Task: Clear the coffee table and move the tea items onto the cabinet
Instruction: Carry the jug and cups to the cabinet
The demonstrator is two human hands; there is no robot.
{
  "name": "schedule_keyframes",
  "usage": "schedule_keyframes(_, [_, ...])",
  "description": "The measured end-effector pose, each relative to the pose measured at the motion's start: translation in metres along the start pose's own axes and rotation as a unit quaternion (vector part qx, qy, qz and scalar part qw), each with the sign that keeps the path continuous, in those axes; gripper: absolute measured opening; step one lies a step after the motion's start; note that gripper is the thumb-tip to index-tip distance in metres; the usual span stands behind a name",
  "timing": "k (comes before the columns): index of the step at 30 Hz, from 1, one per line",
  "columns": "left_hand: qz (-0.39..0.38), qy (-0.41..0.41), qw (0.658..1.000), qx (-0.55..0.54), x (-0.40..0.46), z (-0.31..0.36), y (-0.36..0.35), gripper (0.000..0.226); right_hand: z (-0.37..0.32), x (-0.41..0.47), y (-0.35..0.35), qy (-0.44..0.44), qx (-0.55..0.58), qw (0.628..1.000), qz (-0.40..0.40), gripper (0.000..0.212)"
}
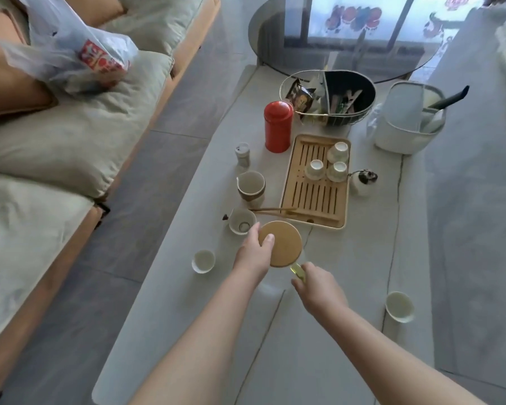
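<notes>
Step in hand: taking up the clear glass pitcher with a round bamboo lid (281, 244), which stands near the middle of the pale grey coffee table (362, 331), just off the near left corner of the slatted bamboo tea tray (316, 182).

Left hand (253, 254): fingers curved over the left rim of the lid, thumb lying on its top face. It holds the lid down, or grips it; which, not resolvable. Right hand (319, 287): fingers closed round the pitcher's yellowish glass handle (298, 271), seen from the back of the hand.

Whether the pitcher base is off the table: cannot tell.

Other tea items not yet cleared:
- three small white cups (327, 165), upside down, at the far right of the tray
- white pouring jug with a brown band (251, 187) and white strainer cup (241, 220) along the table's left side, with wooden tongs (275, 211) bridging from the cup to the tray
- red cylindrical tin (278, 127) beyond the tray's far left corner
- one white teacup (203, 261) near the left edge, another (400, 306) near the right edge

Cabinet: not in view.

Judgement: early in the task. Next move calls for a level two-handed lift, lid kept pressed, clearing the strainer cup and tongs close by. Risk: lid slipping if tilted.
</notes>
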State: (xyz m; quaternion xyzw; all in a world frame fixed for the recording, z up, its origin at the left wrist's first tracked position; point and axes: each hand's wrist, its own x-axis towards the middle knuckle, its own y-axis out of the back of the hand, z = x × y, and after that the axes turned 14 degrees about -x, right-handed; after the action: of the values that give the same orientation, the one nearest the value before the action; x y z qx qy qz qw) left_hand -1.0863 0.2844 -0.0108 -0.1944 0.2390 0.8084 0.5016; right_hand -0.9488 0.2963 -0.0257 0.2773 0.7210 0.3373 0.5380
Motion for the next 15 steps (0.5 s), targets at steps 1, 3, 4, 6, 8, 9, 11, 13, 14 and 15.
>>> schedule_keyframes(1, [0.001,-0.002,1.0,-0.005,0.003,-0.001,-0.001,0.053,-0.001,0.002,-0.002,-0.004,0.013,1.0,0.005,0.021])
schedule_keyframes(3, [0.003,-0.001,1.0,-0.03,0.007,-0.002,-0.003,0.053,-0.002,0.004,-0.004,-0.006,0.066,0.998,0.012,0.018])
schedule_keyframes(4, [0.001,0.002,0.999,-0.049,0.008,-0.002,-0.003,0.053,-0.002,0.004,-0.005,-0.004,0.098,0.995,0.013,0.015])
schedule_keyframes(6, [0.0,0.006,0.997,-0.079,0.007,-0.001,-0.004,0.052,-0.002,0.002,-0.005,0.004,0.128,0.992,0.019,0.015])
schedule_keyframes(8, [0.003,0.007,0.995,-0.095,0.004,0.0,-0.005,0.052,0.0,-0.001,-0.003,0.014,0.125,0.992,0.026,0.017])
schedule_keyframes(9, [0.004,0.006,0.995,-0.099,0.001,0.001,-0.005,0.052,0.002,-0.002,-0.002,0.017,0.124,0.992,0.028,0.017])
schedule_keyframes(11, [0.001,0.005,0.995,-0.103,-0.004,0.004,-0.007,0.052,0.007,-0.006,0.002,0.016,0.124,0.992,0.029,0.017])
schedule_keyframes(13, [-0.003,0.001,0.994,-0.109,-0.011,0.008,-0.012,0.052,0.013,-0.012,0.006,0.014,0.122,0.992,0.033,0.017])
schedule_keyframes(14, [-0.004,-0.002,0.994,-0.113,-0.016,0.012,-0.015,0.052,0.016,-0.016,0.008,0.013,0.125,0.991,0.038,0.017])
schedule_keyframes(15, [-0.005,-0.002,0.993,-0.117,-0.021,0.017,-0.018,0.052,0.019,-0.02,0.011,0.012,0.132,0.99,0.045,0.016])
